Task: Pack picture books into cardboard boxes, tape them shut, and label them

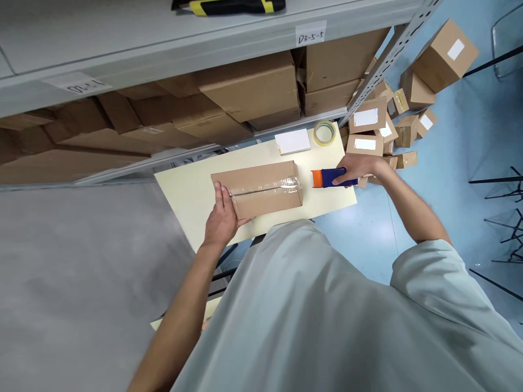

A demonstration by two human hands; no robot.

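Observation:
A closed cardboard box (261,204) lies lengthwise on the cream-coloured table. Clear tape (289,184) covers the right part of its top seam and reaches the right end; a dark gap line runs along the seam to the left. My left hand (222,215) grips the box's left end, fingers over the top edge and thumb along the near side. Just right of the box, apart from it, my right hand (354,167) is closed around a blue tape dispenser (327,178) whose orange end faces the box.
Behind the box, a white pad or flat box (292,141) and a roll of yellowish tape (324,133) lie on the table (186,188). A shelf rack (245,41) holding cardboard boxes overhangs the back, with a yellow-black cutter (235,6) on top. Labelled cartons (370,115) pile up at right.

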